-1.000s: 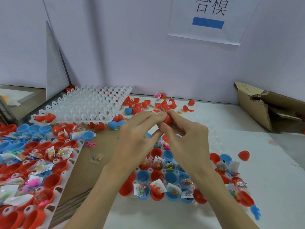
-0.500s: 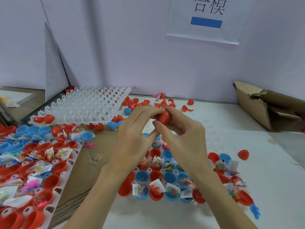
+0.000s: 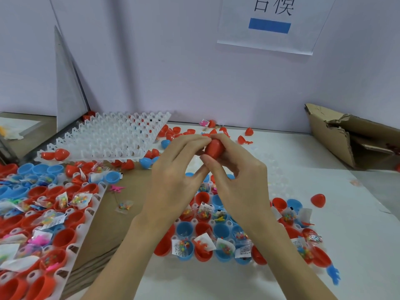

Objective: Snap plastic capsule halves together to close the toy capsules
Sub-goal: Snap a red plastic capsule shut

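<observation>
Nearest, open halves holding toy packets (image 3: 204,245) sit in a tray on the surface. Above them, left hand (image 3: 173,182) and right hand (image 3: 236,180) each grip the red capsule (image 3: 214,149), fingers pinching it. Risk: uneven pressure could misalign the halves, or the capsule could slip toward the loose red halves (image 3: 186,132) beyond.

Both hands, the left hand (image 3: 173,180) and right hand (image 3: 236,180), held a red capsule (image 3: 214,149) pinched between their fingertips.

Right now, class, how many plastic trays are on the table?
3. An empty white tray at the back left; a filled left tray at the left edge; a filled middle tray under the left hand and right hand gripping a red capsule. Others may be hidden.
</observation>
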A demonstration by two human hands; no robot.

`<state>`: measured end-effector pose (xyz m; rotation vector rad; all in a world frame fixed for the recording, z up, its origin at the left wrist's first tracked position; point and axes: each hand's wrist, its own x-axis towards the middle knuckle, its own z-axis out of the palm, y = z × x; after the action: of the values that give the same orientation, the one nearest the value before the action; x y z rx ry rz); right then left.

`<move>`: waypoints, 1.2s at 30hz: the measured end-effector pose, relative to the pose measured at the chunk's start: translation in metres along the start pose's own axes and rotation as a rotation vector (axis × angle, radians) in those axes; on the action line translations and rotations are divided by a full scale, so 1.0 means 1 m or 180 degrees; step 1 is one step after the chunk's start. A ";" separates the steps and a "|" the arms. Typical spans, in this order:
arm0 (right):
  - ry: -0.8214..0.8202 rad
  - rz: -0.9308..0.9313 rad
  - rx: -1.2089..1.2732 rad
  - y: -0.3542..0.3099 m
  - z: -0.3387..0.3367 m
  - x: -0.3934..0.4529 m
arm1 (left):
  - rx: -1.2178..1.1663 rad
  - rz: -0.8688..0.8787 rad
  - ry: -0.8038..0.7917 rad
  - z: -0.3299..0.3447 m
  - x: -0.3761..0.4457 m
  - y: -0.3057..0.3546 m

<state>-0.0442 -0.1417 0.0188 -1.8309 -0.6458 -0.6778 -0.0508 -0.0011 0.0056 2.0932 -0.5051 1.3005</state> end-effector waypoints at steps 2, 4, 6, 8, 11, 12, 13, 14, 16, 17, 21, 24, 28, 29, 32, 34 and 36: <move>0.0077 0.0014 0.0043 0.000 0.000 0.001 | -0.0076 -0.0072 -0.0050 -0.001 0.002 0.001; 0.0121 0.0041 0.0058 -0.001 0.001 0.001 | -0.0101 -0.0065 -0.0101 -0.002 0.004 0.002; 0.0106 0.0130 0.0126 -0.001 0.001 0.002 | -0.0309 -0.0302 -0.0153 -0.002 0.005 0.004; 0.0064 0.0293 0.0283 0.002 0.000 0.002 | -0.0817 -0.0912 -0.0164 -0.002 0.007 0.005; -0.0076 0.0659 0.0755 0.005 -0.002 0.004 | -0.1842 -0.1853 -0.0383 -0.007 0.012 0.004; -0.0184 0.0822 0.0925 0.005 -0.003 0.005 | -0.2084 -0.2013 -0.0475 -0.008 0.013 0.004; -0.0311 0.0990 0.1070 0.005 -0.004 0.006 | -0.2246 -0.2133 -0.0550 -0.009 0.014 0.004; -0.0421 0.1131 0.1167 0.006 -0.005 0.006 | -0.2350 -0.2229 -0.0579 -0.008 0.014 0.005; -0.0482 0.1272 0.1158 0.006 -0.004 0.005 | -0.2460 -0.2346 -0.0519 -0.007 0.014 0.006; -0.0434 0.1248 0.1051 0.006 -0.004 0.005 | -0.2433 -0.2340 -0.0496 -0.007 0.013 0.006; -0.0329 0.0610 0.0286 0.008 0.000 0.003 | -0.2168 -0.2057 -0.0684 -0.007 0.014 0.005; -0.0224 0.0243 -0.0211 0.009 -0.002 0.004 | -0.2304 -0.2284 -0.0574 -0.006 0.014 0.005; -0.0218 0.0180 -0.0356 0.007 -0.002 0.002 | -0.2628 -0.2531 -0.0422 -0.004 0.013 0.006; -0.0215 0.0157 -0.0426 0.006 -0.002 0.002 | -0.2699 -0.2567 -0.0380 -0.004 0.013 0.006; -0.0217 0.0034 -0.0664 0.008 -0.001 0.001 | -0.2691 -0.2560 -0.0323 0.000 0.009 0.007; -0.0266 -0.0014 -0.0753 0.011 -0.003 0.002 | -0.2589 -0.2524 -0.0301 0.003 0.008 0.008; -0.0361 -0.0023 -0.0806 0.014 -0.006 0.003 | -0.2508 -0.2519 -0.0304 0.004 0.008 0.009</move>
<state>-0.0329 -0.1512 0.0135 -2.1140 -0.6649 -0.6892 -0.0496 -0.0103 0.0142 1.4287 -0.1371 0.4264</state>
